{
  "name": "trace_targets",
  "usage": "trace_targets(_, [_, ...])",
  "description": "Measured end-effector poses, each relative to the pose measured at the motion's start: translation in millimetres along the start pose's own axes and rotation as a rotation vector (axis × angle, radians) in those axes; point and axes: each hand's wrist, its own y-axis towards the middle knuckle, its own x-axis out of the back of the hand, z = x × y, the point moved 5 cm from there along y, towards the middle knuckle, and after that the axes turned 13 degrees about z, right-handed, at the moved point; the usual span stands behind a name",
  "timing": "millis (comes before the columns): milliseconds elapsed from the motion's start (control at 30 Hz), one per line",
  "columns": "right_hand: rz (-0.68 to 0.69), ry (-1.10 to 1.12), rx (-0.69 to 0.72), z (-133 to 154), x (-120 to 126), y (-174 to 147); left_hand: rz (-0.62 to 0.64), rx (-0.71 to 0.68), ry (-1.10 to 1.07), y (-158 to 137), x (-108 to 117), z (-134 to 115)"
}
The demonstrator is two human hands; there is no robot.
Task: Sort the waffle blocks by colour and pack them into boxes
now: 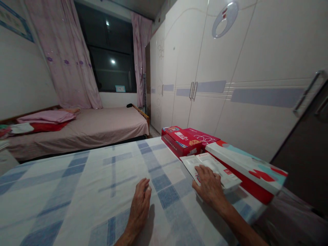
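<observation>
- The right hand (208, 184) lies palm down over the white packets (214, 162), fingers bent and slightly spread on top; whether they pinch an edge, I cannot tell.
- Left of that grip, the left hand (139, 205) is over the blue-and-white checked cloth (84, 191), loosely open with its fingers close together.
- Just beyond the right hand's fingertips, past the packets, sits a red box (176, 139), with a crimson box (201, 136) beside it.
- To the right of the grip, alongside the packets, lies a long white-topped box (243, 162) with red sides.
</observation>
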Motion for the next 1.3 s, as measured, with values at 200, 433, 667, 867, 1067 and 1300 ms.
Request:
trace_targets(200, [0.032,0.017,0.022,3.2,10.2,0.2,-0.007,0.010,-0.025,0.6,-1.1,-1.8])
trace_targets(433, [0.000,0.453,0.360,83.4,23.3,2.0,-0.026,0.021,-0.105,0.1,-0.6,-0.1])
trace_targets(667, [0.036,0.814,0.570,168.1,-39.5,27.6,-0.024,0.066,-0.211,-0.6,1.4,-3.4])
trace_targets(867, [0.179,0.789,0.598,175.3,-59.6,25.6,0.020,-0.007,-0.187,0.6,-0.1,-20.6])
trace_targets(1067, [0.253,0.828,0.599,172.8,-50.7,28.2,0.021,-0.036,-0.177,0.5,1.2,-25.4])
trace_targets(1300, [0.270,0.831,0.604,174.7,-57.7,31.9,0.035,-0.050,-0.156,2.8,-0.3,-21.2])
